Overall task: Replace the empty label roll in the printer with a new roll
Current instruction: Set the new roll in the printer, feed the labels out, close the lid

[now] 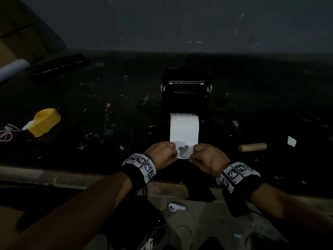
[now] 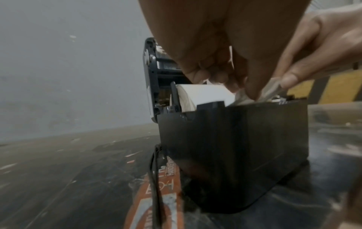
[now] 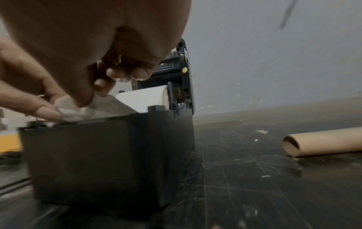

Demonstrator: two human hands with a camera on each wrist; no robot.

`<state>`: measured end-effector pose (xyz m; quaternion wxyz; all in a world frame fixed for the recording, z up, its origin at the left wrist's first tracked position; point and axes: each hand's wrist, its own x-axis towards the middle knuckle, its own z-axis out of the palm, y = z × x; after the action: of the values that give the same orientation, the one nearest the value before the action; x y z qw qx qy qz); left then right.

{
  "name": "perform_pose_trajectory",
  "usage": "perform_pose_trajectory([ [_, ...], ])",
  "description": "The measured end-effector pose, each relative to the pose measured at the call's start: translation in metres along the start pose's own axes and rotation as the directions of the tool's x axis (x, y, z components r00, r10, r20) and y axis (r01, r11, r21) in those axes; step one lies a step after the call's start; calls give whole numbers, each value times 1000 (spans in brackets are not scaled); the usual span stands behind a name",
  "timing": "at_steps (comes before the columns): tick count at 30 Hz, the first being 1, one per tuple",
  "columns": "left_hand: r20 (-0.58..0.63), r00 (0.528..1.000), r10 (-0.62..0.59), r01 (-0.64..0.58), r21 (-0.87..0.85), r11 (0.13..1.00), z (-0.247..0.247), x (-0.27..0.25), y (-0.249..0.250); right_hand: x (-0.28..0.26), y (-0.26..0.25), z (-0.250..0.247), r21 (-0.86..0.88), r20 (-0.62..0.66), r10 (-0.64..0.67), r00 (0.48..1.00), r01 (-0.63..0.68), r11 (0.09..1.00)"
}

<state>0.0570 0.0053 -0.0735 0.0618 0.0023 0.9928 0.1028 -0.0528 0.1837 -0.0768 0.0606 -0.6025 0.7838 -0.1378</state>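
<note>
A black label printer stands on the dark table with its lid raised at the back. A white label roll sits in its open bay, seen also from the sides as the roll and the roll. A strip of white label paper runs from the roll toward me. My left hand pinches the strip's left edge and my right hand pinches its right edge, both with curled fingers. The empty brown cardboard core lies on the table right of the printer, also visible as the core.
A yellow plastic holder with pink cable lies at the left. A long black box and a white tube lie at the back left. A grey wall stands behind. A white controller lies below the table edge.
</note>
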Motion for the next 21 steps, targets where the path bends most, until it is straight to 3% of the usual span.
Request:
perform_pose_trajectory([
  [4,6,1000,9,-8,-44,999,0,-12,2,-9,-9,-2,10,12,6,1000,-6,1000],
  [21,-56,986,-156,153,-56,987,-6,-69,54,-57,-52,-2,59,-69,1,998,3,998],
])
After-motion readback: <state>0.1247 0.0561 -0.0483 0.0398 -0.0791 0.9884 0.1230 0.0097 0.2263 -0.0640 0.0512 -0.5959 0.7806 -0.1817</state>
